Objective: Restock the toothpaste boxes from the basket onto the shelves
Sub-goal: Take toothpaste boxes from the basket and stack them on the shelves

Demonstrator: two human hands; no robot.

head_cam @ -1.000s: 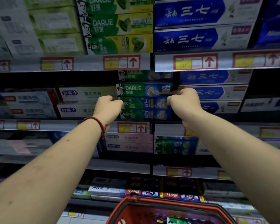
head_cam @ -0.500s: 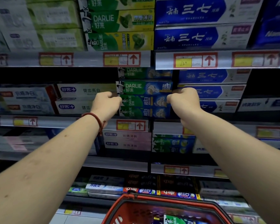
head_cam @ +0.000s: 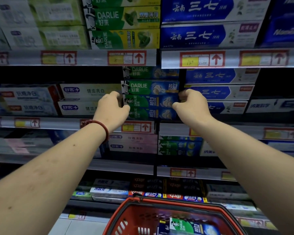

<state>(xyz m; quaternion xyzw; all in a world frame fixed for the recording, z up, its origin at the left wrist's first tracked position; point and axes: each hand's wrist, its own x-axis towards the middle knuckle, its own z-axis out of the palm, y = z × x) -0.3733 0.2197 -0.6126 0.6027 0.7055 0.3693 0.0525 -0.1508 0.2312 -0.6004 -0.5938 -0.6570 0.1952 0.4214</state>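
Note:
A stack of green-and-blue Darlie toothpaste boxes (head_cam: 150,100) sits on the middle shelf (head_cam: 58,123). My left hand (head_cam: 111,110) grips the stack's left end, fingers curled around the box edges. At the right end my right hand (head_cam: 191,105) grips the same stack, thumb on the front face. A red basket (head_cam: 166,203) stands at the bottom centre, below both arms. One more green Darlie box (head_cam: 187,225) lies inside it.
Blue-and-white toothpaste boxes (head_cam: 217,92) stand right of the stack, white boxes (head_cam: 87,91) to its left. Upper shelf holds green Darlie boxes (head_cam: 124,19) and large blue boxes (head_cam: 202,34). Price-tag rails (head_cam: 126,57) front each shelf. Lower shelves carry more boxes.
Both hands stay at the ends of the Darlie stack; they have shifted only slightly. The view has tilted down a little, showing more of the basket.

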